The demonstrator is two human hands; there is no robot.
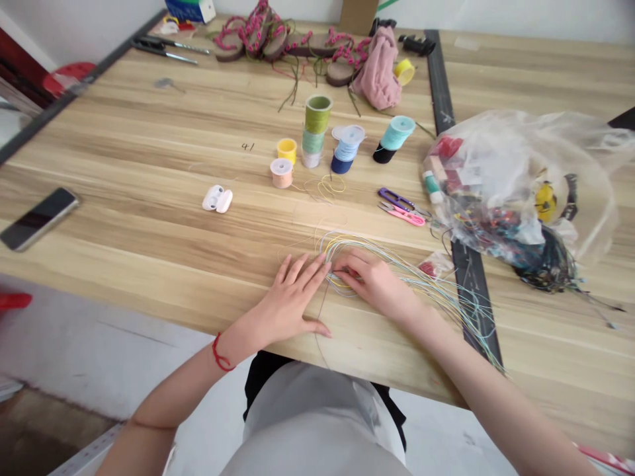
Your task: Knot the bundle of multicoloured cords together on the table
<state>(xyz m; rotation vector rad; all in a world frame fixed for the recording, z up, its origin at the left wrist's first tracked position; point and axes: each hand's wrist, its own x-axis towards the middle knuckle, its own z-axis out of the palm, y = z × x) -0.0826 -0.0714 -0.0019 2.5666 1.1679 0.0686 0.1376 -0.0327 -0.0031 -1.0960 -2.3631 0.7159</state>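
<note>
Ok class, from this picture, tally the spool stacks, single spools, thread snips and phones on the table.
Stacks of thread spools: 3 (olive-topped, blue, teal-topped)
Single spools: 2 (yellow, peach)
Thread snips: 2 (purple, pink)
Phones: 1
Total: 8

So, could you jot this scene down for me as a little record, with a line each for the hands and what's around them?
Left hand: open, fingers against the cords
Right hand: fingers pressing on the cords, apparently gripping them
Cords: thin, pale blue and yellow, fanned across the wooden table
Nearby: thread spools, pink snips, purple snips
Also there: clear plastic bag, phone, white earbuds
</note>
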